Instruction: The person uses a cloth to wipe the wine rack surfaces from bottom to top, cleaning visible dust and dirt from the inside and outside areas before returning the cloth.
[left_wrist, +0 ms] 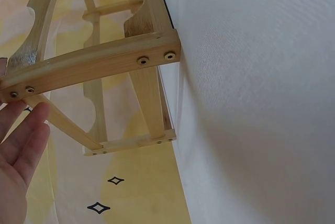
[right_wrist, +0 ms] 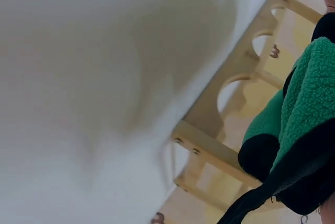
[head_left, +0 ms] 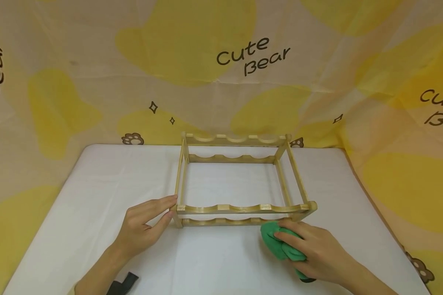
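A pale wooden rack (head_left: 223, 209) with scalloped rails stands on the white table, its right front corner nearest my right hand. My left hand (head_left: 147, 225) holds the rack's left front corner between fingers and thumb. In the left wrist view, fingertips (left_wrist: 36, 116) lie against the end bar (left_wrist: 99, 63), which has screw heads in it. My right hand (head_left: 319, 252) grips a bunched green cloth (head_left: 280, 241) beside the lower front rail. Fuzzy green fabric (right_wrist: 309, 93) with black parts fills the right side of the right wrist view, hiding most of that hand.
The white table (head_left: 107, 184) extends around the rack. A black object (head_left: 123, 283) lies by the left forearm at the near edge. Yellow and cream printed fabric (head_left: 206, 49) hangs behind and along both sides of the table.
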Motion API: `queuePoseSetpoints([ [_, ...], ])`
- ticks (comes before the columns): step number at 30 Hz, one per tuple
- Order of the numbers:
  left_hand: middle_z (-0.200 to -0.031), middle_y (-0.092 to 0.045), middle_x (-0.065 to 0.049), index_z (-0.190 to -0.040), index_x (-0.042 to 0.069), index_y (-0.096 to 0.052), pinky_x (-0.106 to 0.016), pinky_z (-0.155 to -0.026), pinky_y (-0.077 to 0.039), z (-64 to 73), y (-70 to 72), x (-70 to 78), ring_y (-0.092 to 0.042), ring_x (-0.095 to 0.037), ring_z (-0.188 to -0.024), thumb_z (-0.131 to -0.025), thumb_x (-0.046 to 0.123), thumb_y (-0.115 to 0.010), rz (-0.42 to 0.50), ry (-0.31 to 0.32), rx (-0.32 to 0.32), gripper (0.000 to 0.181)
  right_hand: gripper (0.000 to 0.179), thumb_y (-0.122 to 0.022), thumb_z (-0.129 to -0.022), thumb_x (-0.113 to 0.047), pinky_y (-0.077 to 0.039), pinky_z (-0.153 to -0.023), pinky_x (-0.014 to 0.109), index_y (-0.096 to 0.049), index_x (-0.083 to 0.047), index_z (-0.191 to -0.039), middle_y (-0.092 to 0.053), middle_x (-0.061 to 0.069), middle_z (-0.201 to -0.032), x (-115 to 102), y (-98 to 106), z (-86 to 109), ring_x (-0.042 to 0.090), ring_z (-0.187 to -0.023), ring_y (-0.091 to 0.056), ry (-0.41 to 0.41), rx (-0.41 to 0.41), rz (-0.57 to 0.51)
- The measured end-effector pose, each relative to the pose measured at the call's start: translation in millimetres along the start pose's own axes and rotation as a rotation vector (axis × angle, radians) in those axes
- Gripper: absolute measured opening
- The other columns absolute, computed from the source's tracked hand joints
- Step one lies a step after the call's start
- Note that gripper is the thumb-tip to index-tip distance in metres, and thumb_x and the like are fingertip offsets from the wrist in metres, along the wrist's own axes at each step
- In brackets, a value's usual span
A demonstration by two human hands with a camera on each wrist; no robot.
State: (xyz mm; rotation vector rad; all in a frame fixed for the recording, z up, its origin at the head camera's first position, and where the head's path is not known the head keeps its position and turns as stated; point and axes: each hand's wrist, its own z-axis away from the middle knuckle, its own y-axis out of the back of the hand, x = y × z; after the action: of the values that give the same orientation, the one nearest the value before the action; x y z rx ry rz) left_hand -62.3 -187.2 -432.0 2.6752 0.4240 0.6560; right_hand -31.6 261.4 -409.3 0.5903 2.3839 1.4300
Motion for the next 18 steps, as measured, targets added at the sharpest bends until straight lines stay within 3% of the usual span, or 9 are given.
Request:
queuePoseSetpoints([
  [2, -0.112, -0.076, -0.020, -0.113, -0.005, -0.077, -0.019, -0.095, -0.057, -0.2, -0.2, -0.3, -0.078, -0.024, -0.095, -0.107, 0.025, -0.062, 0.001, -0.003, 0.001, 0.034, 0.039, -0.072, -0.094, -0.034, -0.065, -0.072, 0.035, -0.070, -0.018, -0.130, -0.066, 0.007, -0.133, 2.1, -3.3, 2.8, 0.026, -0.100, -0.073, -0.007, -0.033, 0.011],
  [4, -0.112, -0.077, -0.021, -0.113, -0.004, -0.077, -0.018, -0.095, -0.057, -0.4, -0.4, -0.5, -0.078, -0.024, -0.095, -0.107, 0.025, -0.062, 0.001, -0.003, 0.001, 0.034, 0.058, -0.090, -0.076, -0.026, -0.065, -0.070, 0.035, -0.070, -0.017, -0.130, -0.066, 0.008, -0.134, 4.2, -6.1, 5.6, 0.026, -0.100, -0.073, -0.015, -0.060, 0.006],
  [6, -0.112, -0.076, -0.021, -0.113, -0.004, -0.077, -0.018, -0.095, -0.057, -0.7, -0.6, -0.5, -0.078, -0.024, -0.095, -0.108, 0.025, -0.062, 0.000, -0.001, -0.001, 0.034, 0.081, -0.100, -0.056, -0.022, -0.065, -0.069, 0.035, -0.070, -0.016, -0.131, -0.065, 0.008, -0.135, 6.2, -8.2, 8.4, 0.025, -0.099, -0.073, -0.023, -0.087, 0.008],
  [7, -0.112, -0.076, -0.021, -0.113, -0.004, -0.077, -0.019, -0.095, -0.057, -0.9, -0.6, -0.5, -0.078, -0.024, -0.096, -0.108, 0.025, -0.061, 0.001, 0.000, -0.003, 0.034, 0.084, -0.101, -0.053, -0.023, -0.064, -0.068, 0.035, -0.070, -0.015, -0.130, -0.065, 0.009, -0.135, 7.1, -9.2, 9.6, 0.024, -0.099, -0.073, -0.025, -0.098, 0.015],
  [14, -0.112, -0.076, -0.020, -0.114, -0.004, -0.077, -0.019, -0.096, -0.056, -1.4, -0.1, 0.7, -0.077, -0.021, -0.101, -0.107, 0.026, -0.062, 0.002, 0.012, 0.003, 0.034, 0.079, -0.102, -0.054, -0.022, -0.063, -0.063, 0.030, -0.072, -0.011, -0.127, -0.066, 0.011, -0.132, 12.1, -14.7, 14.4, 0.020, -0.090, -0.072, -0.023, -0.140, 0.060],
  [18, -0.113, -0.076, -0.020, -0.115, -0.005, -0.077, -0.019, -0.096, -0.056, -1.1, -0.3, 1.2, -0.077, -0.020, -0.101, -0.107, 0.026, -0.063, 0.002, 0.010, 0.008, 0.034, 0.077, -0.102, -0.056, -0.020, -0.064, -0.064, 0.032, -0.072, -0.011, -0.126, -0.066, 0.011, -0.129, 13.5, -21.1, 15.4, 0.022, -0.093, -0.072, -0.029, -0.159, 0.074],
])
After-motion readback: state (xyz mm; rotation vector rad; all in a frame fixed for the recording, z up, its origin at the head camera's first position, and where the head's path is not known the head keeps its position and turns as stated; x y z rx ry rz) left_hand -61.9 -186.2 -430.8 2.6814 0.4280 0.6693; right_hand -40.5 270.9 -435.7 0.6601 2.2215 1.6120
